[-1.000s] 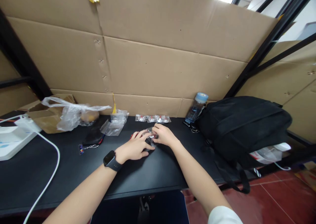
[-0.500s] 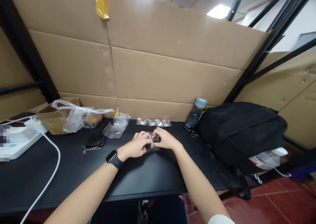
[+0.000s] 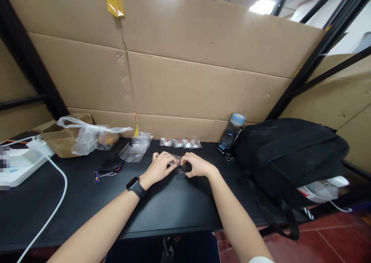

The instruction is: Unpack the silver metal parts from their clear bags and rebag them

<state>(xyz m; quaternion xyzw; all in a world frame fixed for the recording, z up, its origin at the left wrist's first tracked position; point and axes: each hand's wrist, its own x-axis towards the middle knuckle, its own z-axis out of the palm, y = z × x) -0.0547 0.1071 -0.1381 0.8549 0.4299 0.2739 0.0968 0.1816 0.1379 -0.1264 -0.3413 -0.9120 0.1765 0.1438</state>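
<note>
Both hands meet over the middle of the black desk, at a small clear plastic bag with something small, silvery and red in it. My left hand, below a black wristwatch, pinches the bag's left side between thumb and fingers. On its right side, my right hand grips it with curled fingers. The fingers partly hide the bag's contents. Just behind the hands, a row of several small clear packets lies along the cardboard wall, each with a silvery round piece and a touch of red.
Flat clear bags lie left of the packets. Farther left are a dark pouch with a keychain, a knotted plastic bag, a cardboard box and a white power strip. A blue-capped bottle and a black backpack stand right.
My hands have drawn slightly apart, so more of the small plastic bag shows between them. My left hand's fingers have shifted a little left. The view has moved slightly.
</note>
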